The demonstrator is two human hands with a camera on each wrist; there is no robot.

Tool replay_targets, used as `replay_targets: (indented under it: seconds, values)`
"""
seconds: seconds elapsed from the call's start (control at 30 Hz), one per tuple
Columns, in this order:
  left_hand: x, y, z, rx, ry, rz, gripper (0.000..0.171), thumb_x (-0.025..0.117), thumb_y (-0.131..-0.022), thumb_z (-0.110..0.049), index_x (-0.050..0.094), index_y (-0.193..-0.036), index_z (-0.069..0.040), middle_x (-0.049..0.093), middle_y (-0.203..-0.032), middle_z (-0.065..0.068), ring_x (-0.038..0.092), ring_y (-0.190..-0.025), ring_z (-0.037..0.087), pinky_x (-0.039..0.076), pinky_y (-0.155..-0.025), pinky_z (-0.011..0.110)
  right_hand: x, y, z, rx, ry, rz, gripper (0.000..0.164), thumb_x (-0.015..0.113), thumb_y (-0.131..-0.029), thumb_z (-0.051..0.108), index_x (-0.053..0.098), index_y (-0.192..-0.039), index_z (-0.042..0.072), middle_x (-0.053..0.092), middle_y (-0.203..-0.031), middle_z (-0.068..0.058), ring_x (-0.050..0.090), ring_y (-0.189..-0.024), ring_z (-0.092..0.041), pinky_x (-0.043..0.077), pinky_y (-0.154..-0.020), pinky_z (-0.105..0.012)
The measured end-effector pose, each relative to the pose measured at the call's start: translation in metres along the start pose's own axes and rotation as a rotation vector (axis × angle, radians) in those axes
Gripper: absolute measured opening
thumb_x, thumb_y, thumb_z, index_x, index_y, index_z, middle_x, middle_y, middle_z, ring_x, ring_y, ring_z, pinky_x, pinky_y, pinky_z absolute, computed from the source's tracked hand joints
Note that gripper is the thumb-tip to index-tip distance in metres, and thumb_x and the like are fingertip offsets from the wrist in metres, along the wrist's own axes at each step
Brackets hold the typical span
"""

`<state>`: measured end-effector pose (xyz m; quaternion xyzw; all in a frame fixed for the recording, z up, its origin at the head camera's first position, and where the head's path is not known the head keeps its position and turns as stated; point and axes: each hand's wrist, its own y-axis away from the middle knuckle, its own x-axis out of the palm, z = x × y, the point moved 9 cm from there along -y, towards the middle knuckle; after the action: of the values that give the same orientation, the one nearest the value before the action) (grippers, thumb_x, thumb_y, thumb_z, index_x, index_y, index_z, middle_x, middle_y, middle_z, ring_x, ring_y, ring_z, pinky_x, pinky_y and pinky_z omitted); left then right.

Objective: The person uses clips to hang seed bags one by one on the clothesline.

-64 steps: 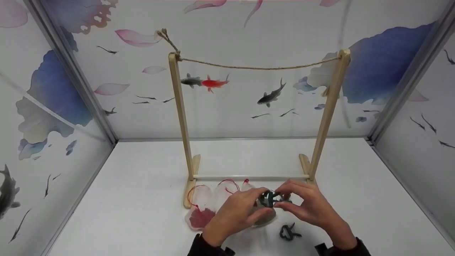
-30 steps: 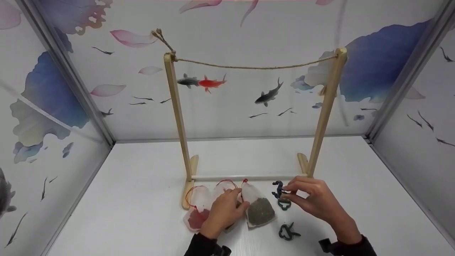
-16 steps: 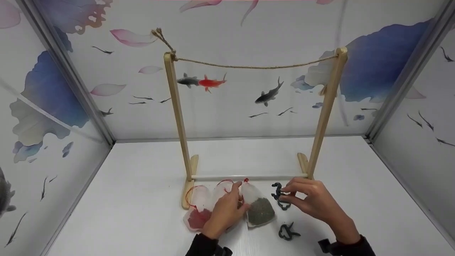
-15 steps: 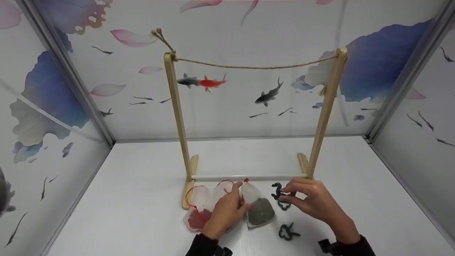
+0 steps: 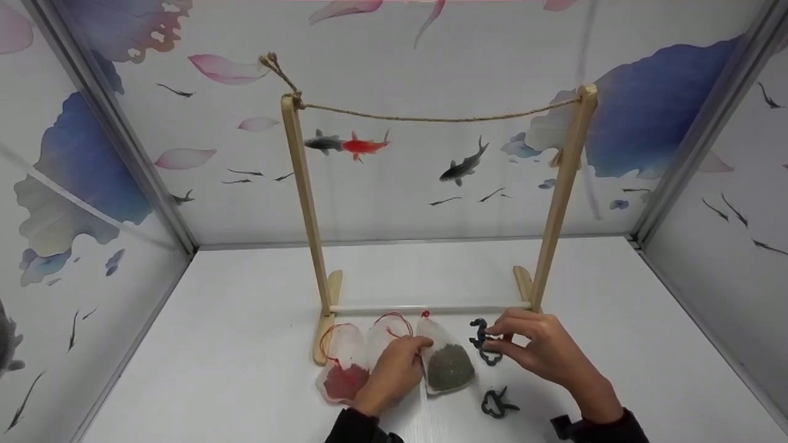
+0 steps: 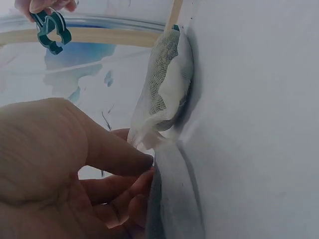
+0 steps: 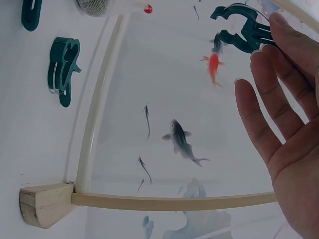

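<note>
Both of your hands hold something: your right hand (image 5: 542,347) pinches the raised green clip (image 7: 246,32) between thumb and forefinger, the remaining fingers extended, while your left hand (image 5: 394,372) brings thumb and fingers narrowly together on thin white gauze (image 6: 143,137). That gauze seems to belong to the grey-green bag (image 5: 450,368), but two bags meet at your fingertips in the left wrist view, so this is hard to tell. The grey-green bag lies on the white table (image 5: 246,326) between your hands, a red knot (image 5: 425,314) at its top. Partly hidden by your left hand is the middle bag (image 5: 383,338), and left of it lies the pink-filled bag (image 5: 346,383). A second clip (image 7: 64,69) rests on the table near your right fingertips; a third clip (image 5: 498,404) lies nearer you, apart from both hands. Beyond them stands a wooden rack (image 5: 305,203), with a white rod (image 5: 425,307) low between its posts and a sagging rope (image 5: 418,119) between their tops. Behind it, a white wall (image 5: 394,209) carries painted fish, petals and blue leaves.
</note>
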<state>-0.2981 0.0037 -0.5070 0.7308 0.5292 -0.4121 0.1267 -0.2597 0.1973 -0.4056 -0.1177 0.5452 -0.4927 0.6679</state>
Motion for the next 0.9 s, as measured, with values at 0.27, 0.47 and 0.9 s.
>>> replay_targets:
  seconds: [0.27, 0.47, 0.9]
  values:
    - [-0.004, -0.003, 0.003, -0.093, 0.227, -0.036, 0.022, 0.065, -0.094, -0.006, 0.072, -0.114, -0.003, 0.068, -0.102, 0.005, 0.060, -0.089, 0.012, 0.051, -0.080, 0.031, 0.000, 0.000, 0.000, 0.010, 0.001, 0.005, 0.030, 0.088, -0.075, 0.000, 0.076, -0.096, 0.018, 0.068, -0.088, 0.007, 0.065, -0.072, -0.007, 0.050, -0.062, -0.015]
    - [-0.012, -0.006, -0.002, -0.087, 0.323, -0.127, 0.027, 0.069, -0.094, -0.003, 0.064, -0.121, -0.006, 0.070, -0.093, 0.000, 0.064, -0.083, 0.009, 0.053, -0.073, 0.027, -0.004, -0.001, 0.001, 0.022, 0.008, 0.002, 0.030, 0.087, -0.076, -0.001, 0.076, -0.095, 0.019, 0.069, -0.089, 0.009, 0.065, -0.073, -0.006, 0.051, -0.063, -0.015]
    - [-0.022, -0.007, -0.021, -0.042, 0.383, -0.178, 0.011, 0.073, -0.095, -0.017, 0.075, -0.104, -0.010, 0.071, -0.090, -0.006, 0.065, -0.080, 0.005, 0.054, -0.070, 0.024, -0.026, -0.004, 0.007, -0.020, -0.005, -0.060, 0.039, 0.087, -0.068, -0.011, 0.077, -0.097, 0.014, 0.071, -0.089, 0.000, 0.065, -0.072, -0.009, 0.051, -0.065, -0.014]
